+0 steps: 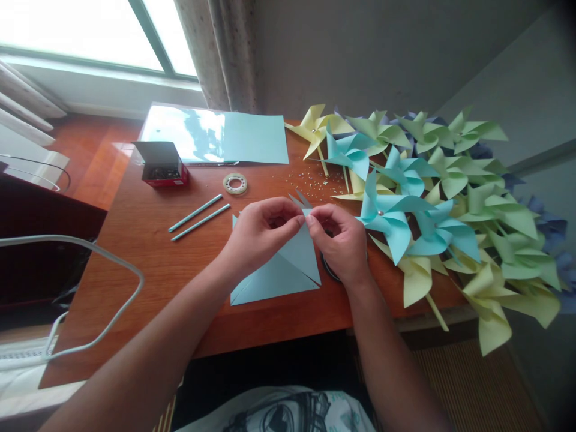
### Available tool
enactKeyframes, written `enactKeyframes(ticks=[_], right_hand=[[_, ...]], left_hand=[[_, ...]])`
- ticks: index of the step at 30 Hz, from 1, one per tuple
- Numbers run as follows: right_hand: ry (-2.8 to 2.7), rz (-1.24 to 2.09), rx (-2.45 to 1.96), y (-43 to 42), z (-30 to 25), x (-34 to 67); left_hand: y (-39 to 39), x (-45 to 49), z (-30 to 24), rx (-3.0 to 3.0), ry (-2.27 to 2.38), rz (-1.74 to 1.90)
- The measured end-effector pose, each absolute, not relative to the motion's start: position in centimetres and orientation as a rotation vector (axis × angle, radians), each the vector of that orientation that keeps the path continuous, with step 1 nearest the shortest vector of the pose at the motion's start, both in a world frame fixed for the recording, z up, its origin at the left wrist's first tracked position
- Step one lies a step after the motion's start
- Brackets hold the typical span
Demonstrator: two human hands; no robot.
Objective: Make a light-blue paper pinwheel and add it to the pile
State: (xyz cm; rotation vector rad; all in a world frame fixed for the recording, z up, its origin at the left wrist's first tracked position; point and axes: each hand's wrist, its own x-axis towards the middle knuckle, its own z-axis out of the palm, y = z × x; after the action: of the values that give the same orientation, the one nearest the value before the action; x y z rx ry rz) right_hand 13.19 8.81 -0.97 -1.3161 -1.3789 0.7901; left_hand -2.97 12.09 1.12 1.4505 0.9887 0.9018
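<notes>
A light-blue paper square [281, 270], cut along its diagonals, lies on the wooden table [148, 282] in front of me. My left hand [263, 231] pinches a folded corner of it above the sheet's middle. My right hand [339, 240] pinches the same spot from the right, fingertips almost touching the left's. A dark round object [328, 271] lies partly hidden under my right hand.
A pile of blue, yellow and green paper pinwheels [432, 210] covers the table's right side. Two blue sticks [198, 217], a tape roll [234, 183], a red box of pins [162, 165], blue paper sheets [225, 137] and scattered small bits [310, 179] lie behind.
</notes>
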Motion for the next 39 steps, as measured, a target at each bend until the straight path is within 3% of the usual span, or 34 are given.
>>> enactKeyframes(ticks=[39], right_hand=[[-1.437,0.775,-1.324,8.86,-1.10,13.21]], left_hand=[[11.98,-3.06,1.33,1.712,1.093,0.936]])
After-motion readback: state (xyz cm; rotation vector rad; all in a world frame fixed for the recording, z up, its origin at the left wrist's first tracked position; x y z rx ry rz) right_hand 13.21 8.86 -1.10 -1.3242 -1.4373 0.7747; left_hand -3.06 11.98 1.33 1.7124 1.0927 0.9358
